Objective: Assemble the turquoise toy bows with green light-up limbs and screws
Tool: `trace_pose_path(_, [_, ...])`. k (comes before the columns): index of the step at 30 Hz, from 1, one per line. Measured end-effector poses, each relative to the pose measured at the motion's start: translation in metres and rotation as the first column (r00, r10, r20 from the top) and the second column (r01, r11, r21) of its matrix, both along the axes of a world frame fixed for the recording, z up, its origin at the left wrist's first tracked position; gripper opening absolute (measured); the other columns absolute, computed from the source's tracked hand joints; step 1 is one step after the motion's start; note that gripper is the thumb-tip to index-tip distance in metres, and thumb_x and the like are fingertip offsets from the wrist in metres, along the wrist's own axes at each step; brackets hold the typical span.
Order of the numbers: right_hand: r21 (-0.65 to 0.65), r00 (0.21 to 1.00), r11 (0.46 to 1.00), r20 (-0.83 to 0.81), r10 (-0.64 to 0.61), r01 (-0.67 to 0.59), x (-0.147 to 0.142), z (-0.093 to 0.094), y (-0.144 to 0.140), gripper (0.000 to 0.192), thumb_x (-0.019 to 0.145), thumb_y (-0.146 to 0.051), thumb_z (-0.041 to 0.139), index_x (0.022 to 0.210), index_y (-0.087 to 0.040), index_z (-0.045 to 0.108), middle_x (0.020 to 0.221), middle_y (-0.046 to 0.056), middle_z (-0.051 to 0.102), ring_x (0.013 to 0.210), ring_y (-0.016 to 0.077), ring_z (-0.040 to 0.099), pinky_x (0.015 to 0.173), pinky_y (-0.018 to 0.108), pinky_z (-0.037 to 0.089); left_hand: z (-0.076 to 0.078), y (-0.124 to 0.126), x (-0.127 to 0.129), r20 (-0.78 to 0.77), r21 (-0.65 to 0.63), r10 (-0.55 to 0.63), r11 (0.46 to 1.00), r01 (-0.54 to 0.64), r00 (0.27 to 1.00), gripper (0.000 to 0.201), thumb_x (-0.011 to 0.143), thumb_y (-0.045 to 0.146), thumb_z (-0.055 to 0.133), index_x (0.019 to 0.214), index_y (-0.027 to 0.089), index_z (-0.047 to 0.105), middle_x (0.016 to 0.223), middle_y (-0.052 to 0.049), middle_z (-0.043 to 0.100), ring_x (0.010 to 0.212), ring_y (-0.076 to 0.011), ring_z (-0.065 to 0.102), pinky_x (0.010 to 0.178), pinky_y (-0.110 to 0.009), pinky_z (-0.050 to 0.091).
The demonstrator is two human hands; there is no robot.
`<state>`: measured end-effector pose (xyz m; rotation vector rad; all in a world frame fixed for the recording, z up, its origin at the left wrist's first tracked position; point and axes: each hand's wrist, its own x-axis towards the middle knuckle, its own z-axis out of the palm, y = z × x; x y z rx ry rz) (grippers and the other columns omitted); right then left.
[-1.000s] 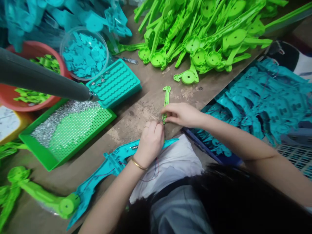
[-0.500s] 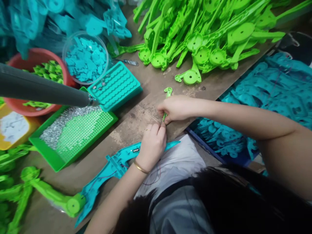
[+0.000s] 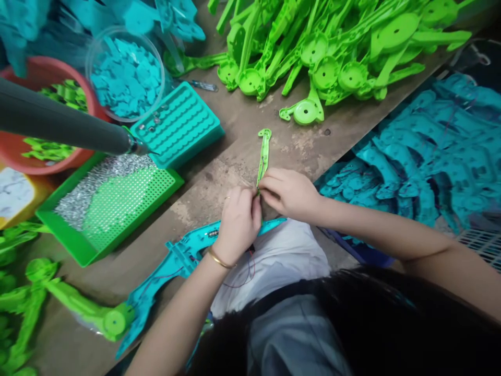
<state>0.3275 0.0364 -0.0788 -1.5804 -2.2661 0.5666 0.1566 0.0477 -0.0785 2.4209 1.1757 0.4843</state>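
Both hands meet at the near end of a thin green strip part [image 3: 263,156], which lies on the wooden bench [image 3: 219,183] w/ its hooked end pointing away from the person. Right hand [image 3: 288,192]: fingertips pinched on the strip's near end. Left hand [image 3: 238,222]: fingers curled tight right against that same end. What it pinches is hidden betw the two hands, can't tell. Strip's near tip is covered by fingers too.

Under the left hand lies a long teal shell [image 3: 176,263]; its mid section is hidden by hand + wrist, and thin red/dark wires [image 3: 245,274] trail from it over white cloth [image 3: 274,261]. Lower frame is blocked by the person's dark hair.

A grey tool barrel [image 3: 58,122] enters from the left, its back end cut off.

Containers:
- clear tub [image 3: 124,73]: teal flat bits
- red bowl [image 3: 78,162]: small green pcs, partly behind the barrel
- green tray [image 3: 109,209]: perforated plate, silver screws heaped on the left half
- teal slotted tray [image 3: 178,128]: a few screws in the far corner
- bin at right [image 3: 410,156]: teal shells, edge cut off

Green parts pile [image 3: 324,52] runs off the top.
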Motion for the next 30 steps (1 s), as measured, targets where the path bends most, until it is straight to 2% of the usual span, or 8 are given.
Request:
trace_pose_path(5, [-0.089, 0.996, 0.994, 0.065, -0.056, 0.061, -0.005, 0.012, 0.005, 0.017, 0.090, -0.027, 0.048, 0.088, -0.019, 0.063, 0.092, 0.005, 0.062, 0.080, 0.0184, 0.056, 0.064, 0.030, 0.032, 0.003, 0.002, -0.001, 0.043, -0.066, -0.026, 0.997, 0.029, 0.999, 0.011, 0.090, 0.015, 0.045, 0.094, 0.017, 0.054, 0.088, -0.008, 0.061, 0.086, -0.0209, 0.056, 0.078, -0.035, 0.047])
trace_pose_path(7, [-0.120, 0.993, 0.989, 0.090, -0.071, 0.081, -0.007, 0.015, 0.006, 0.016, 0.090, -0.028, 0.048, 0.088, -0.020, 0.063, 0.093, 0.005, 0.063, 0.081, 0.0183, 0.056, 0.063, 0.030, 0.031, 0.004, 0.001, -0.001, 0.051, -0.082, -0.001, 0.997, 0.005, 0.999, 0.010, 0.089, 0.016, 0.046, 0.096, 0.017, 0.054, 0.090, -0.008, 0.062, 0.088, -0.0211, 0.057, 0.079, -0.035, 0.047])
trace_pose_path(11, [-0.156, 0.986, 0.980, 0.131, -0.106, 0.126, -0.012, 0.018, 0.007, 0.018, 0.090, -0.028, 0.047, 0.089, -0.021, 0.063, 0.094, 0.004, 0.064, 0.083, 0.0188, 0.057, 0.063, 0.030, 0.030, 0.003, -0.002, -0.003, -0.014, -0.025, 0.069, 0.997, -0.069, 0.998, 0.008, 0.088, 0.018, 0.049, 0.092, 0.015, 0.055, 0.090, -0.010, 0.061, 0.087, -0.0233, 0.055, 0.078, -0.037, 0.046])
trace_pose_path(18, [-0.114, 0.975, 0.981, 0.176, -0.134, 0.156, -0.020, 0.016, 0.007, 0.015, 0.086, -0.024, 0.047, 0.083, -0.021, 0.061, 0.090, 0.003, 0.064, 0.081, 0.0184, 0.056, 0.061, 0.031, 0.027, 0.001, 0.000, -0.005, -0.005, -0.024, -0.016, 1.000, 0.016, 1.000, 0.010, 0.089, 0.015, 0.046, 0.089, 0.018, 0.055, 0.087, -0.007, 0.060, 0.084, -0.0217, 0.054, 0.077, -0.036, 0.045])
trace_pose_path(21, [-0.098, 0.977, 0.987, 0.186, -0.109, 0.128, -0.021, 0.018, 0.011, 0.015, 0.085, -0.022, 0.047, 0.083, -0.021, 0.061, 0.089, 0.003, 0.065, 0.078, 0.0180, 0.055, 0.060, 0.032, 0.024, 0.001, 0.000, -0.005, -0.009, 0.001, -0.020, 1.000, 0.020, 1.000, 0.012, 0.089, 0.014, 0.045, 0.090, 0.017, 0.056, 0.088, -0.008, 0.060, 0.084, -0.0218, 0.054, 0.078, -0.036, 0.045])
trace_pose_path(25, [-0.118, 0.984, 0.993, 0.180, 0.007, 0.014, -0.012, 0.021, 0.018, 0.013, 0.087, -0.023, 0.048, 0.085, -0.019, 0.061, 0.088, 0.004, 0.065, 0.077, 0.0185, 0.056, 0.063, 0.031, 0.026, 0.002, -0.003, -0.003, -0.009, 0.056, -0.003, 0.998, 0.004, 1.000, 0.012, 0.090, 0.014, 0.045, 0.091, 0.016, 0.057, 0.088, -0.008, 0.060, 0.084, -0.0219, 0.053, 0.078, -0.035, 0.045])
trace_pose_path(30, [-0.114, 0.994, 0.988, 0.032, 0.105, -0.101, 0.007, 0.016, 0.020, 0.016, 0.091, -0.022, 0.048, 0.093, -0.018, 0.063, 0.090, 0.005, 0.065, 0.084, 0.0189, 0.057, 0.069, 0.029, 0.032, 0.002, -0.006, -0.003, -0.098, 0.159, -0.049, 0.985, 0.064, 0.994, 0.016, 0.091, 0.015, 0.046, 0.096, 0.013, 0.061, 0.089, -0.010, 0.059, 0.083, -0.0230, 0.050, 0.077, -0.035, 0.045])
